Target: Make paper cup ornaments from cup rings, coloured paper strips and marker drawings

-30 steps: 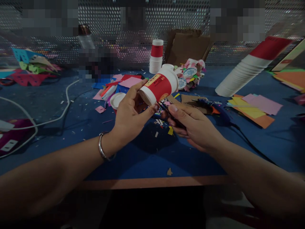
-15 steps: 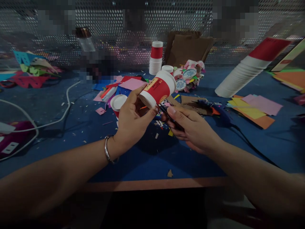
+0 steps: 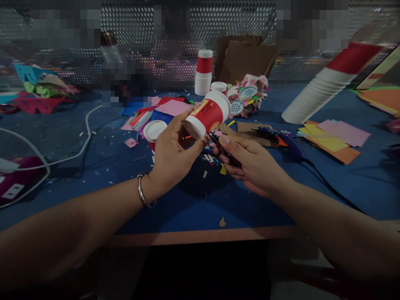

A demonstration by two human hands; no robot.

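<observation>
Blue table (image 3: 175, 216): is spreading across the middle of the frame, bearing cups, coloured paper and loose offcuts.
Leaning cup stack (image 3: 318, 96): is slanting on the right side, its red end pointing toward the upper right corner.
Blue corded tool (image 3: 289, 146): is lying right of centre, beyond the right hand (image 3: 256, 164), its cable trailing toward the lower right.
Right hand, grip: is wrapping its fingers around a dark tool (image 3: 230, 157), thumb pressing on top, just right of centre.
Left hand (image 3: 175, 158), grip: is holding a red-and-white cup (image 3: 208, 114) between thumb and fingers, left of centre; a metal bracelet (image 3: 141, 189) is circling its wrist.
Red-and-white cup, axis: is tilting above the table at mid-frame, its long axis running from lower left, at the left thumb, to upper right. It is lying up and to the right of the left grip, and up and to the left of the right one; the left hand is sitting nearer.
Dark tool, tip: is pointing up and left at the cup's lower side, close by the left thumb; whether it is touching, I cannot tell.
Paper scraps (image 3: 205, 174): are lying below the cup.
</observation>
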